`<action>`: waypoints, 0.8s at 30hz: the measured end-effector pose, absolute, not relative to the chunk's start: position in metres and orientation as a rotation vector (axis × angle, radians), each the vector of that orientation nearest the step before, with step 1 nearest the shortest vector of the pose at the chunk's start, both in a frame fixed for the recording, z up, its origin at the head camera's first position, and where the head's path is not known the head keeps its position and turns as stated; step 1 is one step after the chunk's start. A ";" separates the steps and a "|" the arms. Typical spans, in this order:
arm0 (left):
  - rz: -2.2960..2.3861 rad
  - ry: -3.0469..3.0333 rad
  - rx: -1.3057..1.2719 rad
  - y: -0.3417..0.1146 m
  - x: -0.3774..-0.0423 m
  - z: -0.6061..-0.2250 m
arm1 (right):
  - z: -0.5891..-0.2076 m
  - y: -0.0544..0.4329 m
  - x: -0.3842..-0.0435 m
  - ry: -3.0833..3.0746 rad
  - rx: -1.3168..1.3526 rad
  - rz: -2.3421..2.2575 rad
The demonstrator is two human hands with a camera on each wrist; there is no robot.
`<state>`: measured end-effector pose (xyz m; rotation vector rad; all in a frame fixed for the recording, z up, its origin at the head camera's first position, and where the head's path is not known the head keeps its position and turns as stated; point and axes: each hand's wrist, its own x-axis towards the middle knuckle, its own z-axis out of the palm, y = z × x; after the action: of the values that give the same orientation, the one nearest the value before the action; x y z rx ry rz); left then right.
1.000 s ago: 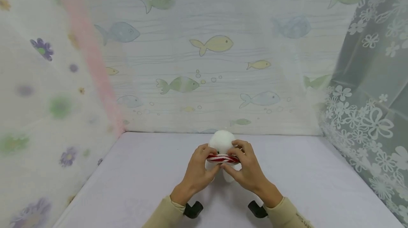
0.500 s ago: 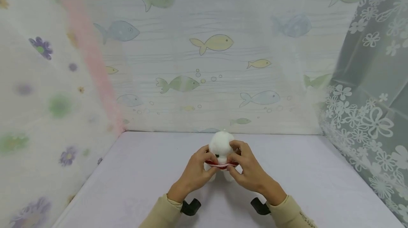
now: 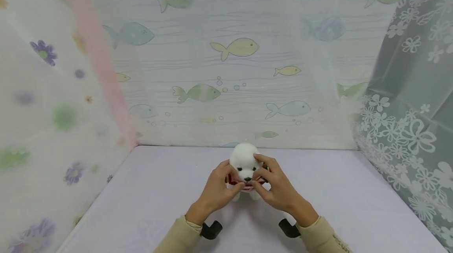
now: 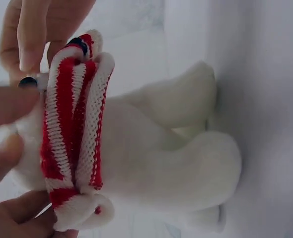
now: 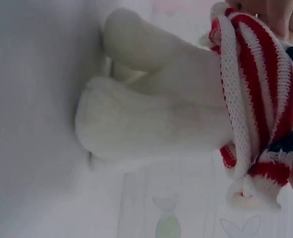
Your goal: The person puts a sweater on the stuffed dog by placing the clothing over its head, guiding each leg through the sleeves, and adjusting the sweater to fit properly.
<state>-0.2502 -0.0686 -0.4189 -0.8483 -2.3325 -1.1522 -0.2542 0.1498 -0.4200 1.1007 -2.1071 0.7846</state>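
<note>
A white plush dog [image 3: 244,155] stands upright on the table, its face toward me. Bunched around its neck, just under the nose, is a small knitted sweater [image 4: 72,124] with red and white stripes and a little dark blue. My left hand [image 3: 216,188] pinches the sweater at the dog's left side in the head view. At the opposite side my right hand [image 3: 276,186] pinches it too, one finger up against the head. Below the knit [image 5: 256,84], the dog's body and legs [image 5: 136,109] show bare in the right wrist view. Fingers hide part of the muzzle.
A pale cloth covers the table [image 3: 159,190]. Behind it hangs a curtain [image 3: 198,64] printed with fish, with a floral sheet [image 3: 42,127] on the left and a grey flowered one [image 3: 417,87] on the right. Black mounts [image 3: 211,230] sit by both wrists.
The sweater has come down from over the dog's face to its neck, baring the eyes and nose. Both hands keep hold of it and have shifted only slightly.
</note>
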 end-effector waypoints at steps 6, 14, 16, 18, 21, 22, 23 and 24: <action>-1.085 -2.294 -0.752 -0.067 -0.253 -0.421 | -0.422 0.149 -0.259 -2.068 0.971 0.734; -1.028 -2.301 -0.787 -0.067 -0.255 -0.427 | -0.426 0.148 -0.260 -2.168 0.876 0.787; -1.032 -2.303 -0.790 -0.067 -0.256 -0.428 | -0.427 0.148 -0.260 -2.186 0.872 0.834; -1.034 -2.305 -0.795 -0.067 -0.256 -0.429 | -0.427 0.148 -0.260 -2.208 0.881 0.877; -1.019 -2.301 -0.804 -0.066 -0.256 -0.430 | -0.430 0.148 -0.260 -2.252 0.893 0.911; -1.011 -2.298 -0.806 -0.066 -0.256 -0.430 | -0.431 0.148 -0.260 -2.264 0.893 0.920; -1.003 -2.299 -0.805 -0.066 -0.256 -0.431 | -0.432 0.148 -0.260 -2.275 0.893 0.919; -0.995 -2.300 -0.803 -0.066 -0.256 -0.431 | -0.433 0.148 -0.260 -2.285 0.891 0.921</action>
<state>-0.2561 -0.0658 -0.4313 -0.8028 -2.3004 -0.9952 -0.2595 0.1480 -0.4328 0.8907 -2.2849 0.9208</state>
